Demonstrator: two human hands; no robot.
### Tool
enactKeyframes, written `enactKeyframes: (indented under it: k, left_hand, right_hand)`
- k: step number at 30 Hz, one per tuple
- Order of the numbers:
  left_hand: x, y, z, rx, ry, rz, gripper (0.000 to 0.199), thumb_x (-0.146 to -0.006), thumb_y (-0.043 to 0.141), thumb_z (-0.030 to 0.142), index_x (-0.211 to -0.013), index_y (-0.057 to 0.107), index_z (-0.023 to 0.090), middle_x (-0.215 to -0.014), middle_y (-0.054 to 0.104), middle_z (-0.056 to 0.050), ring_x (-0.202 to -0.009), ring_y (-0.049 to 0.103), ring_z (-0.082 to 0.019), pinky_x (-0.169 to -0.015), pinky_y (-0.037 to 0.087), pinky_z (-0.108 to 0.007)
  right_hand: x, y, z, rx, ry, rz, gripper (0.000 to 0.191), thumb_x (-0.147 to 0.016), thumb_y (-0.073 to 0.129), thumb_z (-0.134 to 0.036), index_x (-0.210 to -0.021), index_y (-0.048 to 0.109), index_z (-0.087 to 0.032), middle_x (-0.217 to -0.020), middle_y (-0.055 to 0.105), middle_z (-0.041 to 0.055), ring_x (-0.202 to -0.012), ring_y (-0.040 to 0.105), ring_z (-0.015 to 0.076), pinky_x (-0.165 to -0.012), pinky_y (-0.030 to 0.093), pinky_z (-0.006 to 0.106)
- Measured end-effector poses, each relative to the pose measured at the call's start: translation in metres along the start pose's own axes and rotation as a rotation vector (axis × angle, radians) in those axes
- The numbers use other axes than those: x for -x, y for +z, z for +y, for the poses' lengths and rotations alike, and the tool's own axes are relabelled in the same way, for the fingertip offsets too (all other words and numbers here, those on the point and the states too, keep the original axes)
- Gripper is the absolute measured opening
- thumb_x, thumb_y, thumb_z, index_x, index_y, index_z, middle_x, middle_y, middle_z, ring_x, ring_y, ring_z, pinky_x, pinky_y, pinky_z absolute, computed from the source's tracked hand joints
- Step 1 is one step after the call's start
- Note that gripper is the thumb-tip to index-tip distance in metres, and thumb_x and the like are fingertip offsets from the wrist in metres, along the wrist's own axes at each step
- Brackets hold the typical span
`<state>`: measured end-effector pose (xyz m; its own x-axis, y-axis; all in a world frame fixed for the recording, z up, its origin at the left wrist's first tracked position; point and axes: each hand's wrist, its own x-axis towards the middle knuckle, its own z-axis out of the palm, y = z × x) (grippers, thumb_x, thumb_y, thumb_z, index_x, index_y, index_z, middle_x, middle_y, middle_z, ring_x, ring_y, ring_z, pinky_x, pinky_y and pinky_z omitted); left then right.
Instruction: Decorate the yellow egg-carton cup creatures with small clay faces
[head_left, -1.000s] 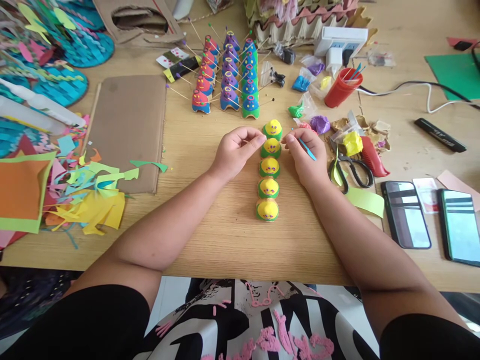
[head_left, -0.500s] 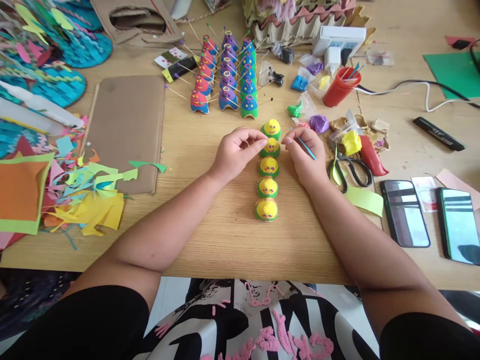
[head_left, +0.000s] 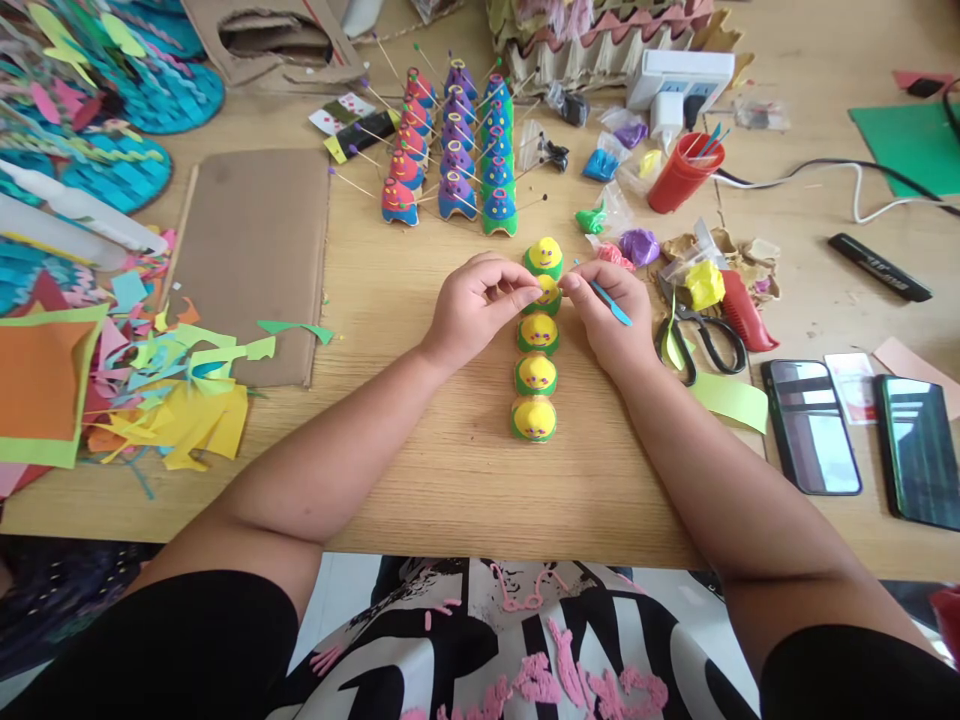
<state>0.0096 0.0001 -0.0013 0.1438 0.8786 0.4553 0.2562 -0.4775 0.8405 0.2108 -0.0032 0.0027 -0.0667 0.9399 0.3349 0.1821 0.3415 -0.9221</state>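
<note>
A column of green and yellow egg-carton cups with clay faces [head_left: 536, 374] runs down the middle of the table. At the second cup from the far end, my left hand [head_left: 484, 303] comes in from the left, thumb and forefinger pinched. Whatever sits in that pinch is too small to make out. From the right, my right hand [head_left: 609, 308] reaches the same cup with its fingertips closed. A thin blue clay tool [head_left: 612, 304] lies in the right hand, its flat end sticking out past the fingers. The hands partly cover this cup's sides.
Three rows of painted cups with pin-like sticks [head_left: 457, 150] stand at the back. Clay packets [head_left: 639, 247], a red cup of tools [head_left: 685, 175], scissors [head_left: 705, 340] and two phones [head_left: 814, 425] lie to the right. Cardboard [head_left: 251, 265] and paper scraps [head_left: 187, 380] are on the left.
My right hand has shifted slightly left, closer to the left fingertips, and the blue tool has turned in it, showing its flat end. The left hand has edged slightly right.
</note>
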Motion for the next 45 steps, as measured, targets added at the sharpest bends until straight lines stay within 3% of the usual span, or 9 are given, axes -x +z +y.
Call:
enactKeyframes:
  k: [8,23,33,40,45]
  left_hand:
    - [0.001,0.001,0.002,-0.06,0.063,0.0,0.02,-0.092,0.08,0.044,-0.093,0.082,0.024,-0.093,0.076,-0.004,-0.083,0.066,-0.014,-0.07,0.051,-0.028]
    - [0.002,0.001,0.0,-0.121,0.151,0.007,0.02,-0.096,0.078,0.044,-0.094,0.08,0.023,-0.092,0.076,-0.002,-0.083,0.067,-0.013,-0.069,0.051,-0.027]
    - [0.001,-0.007,-0.001,-0.273,0.282,-0.026,0.025,-0.102,0.067,0.049,-0.11,0.083,0.031,-0.095,0.074,-0.001,-0.093,0.068,-0.016,-0.089,0.055,-0.034]
    - [0.001,-0.007,-0.003,-0.334,0.356,-0.031,0.023,-0.103,0.064,0.048,-0.112,0.082,0.035,-0.092,0.072,-0.001,-0.091,0.066,-0.016,-0.089,0.054,-0.037]
    - [0.002,-0.007,-0.005,-0.357,0.321,-0.079,0.021,-0.103,0.067,0.043,-0.118,0.081,0.036,-0.096,0.071,-0.001,-0.096,0.066,-0.018,-0.094,0.054,-0.04]
  right_hand:
    - [0.0,0.0,-0.004,0.035,-0.014,-0.044,0.051,-0.085,0.076,-0.072,-0.081,0.073,-0.021,-0.078,0.071,0.0007,-0.074,0.061,0.0142,-0.071,0.051,0.03]
    - [0.001,0.0,-0.004,0.027,-0.031,-0.069,0.05,-0.084,0.078,-0.072,-0.082,0.076,-0.022,-0.08,0.073,0.0011,-0.072,0.062,0.0134,-0.068,0.05,0.03]
    - [0.002,-0.002,-0.01,-0.021,-0.044,-0.151,0.047,-0.087,0.077,-0.068,-0.084,0.079,-0.021,-0.081,0.075,0.0018,-0.074,0.064,0.014,-0.07,0.052,0.03]
    - [0.004,0.001,-0.01,-0.14,0.034,-0.157,0.046,-0.082,0.082,-0.067,-0.083,0.079,-0.021,-0.083,0.076,0.0015,-0.074,0.063,0.0134,-0.069,0.053,0.029]
    - [0.004,0.002,-0.008,-0.141,0.064,-0.132,0.046,-0.077,0.087,-0.066,-0.081,0.078,-0.021,-0.078,0.071,-0.0007,-0.068,0.057,0.0108,-0.062,0.047,0.026]
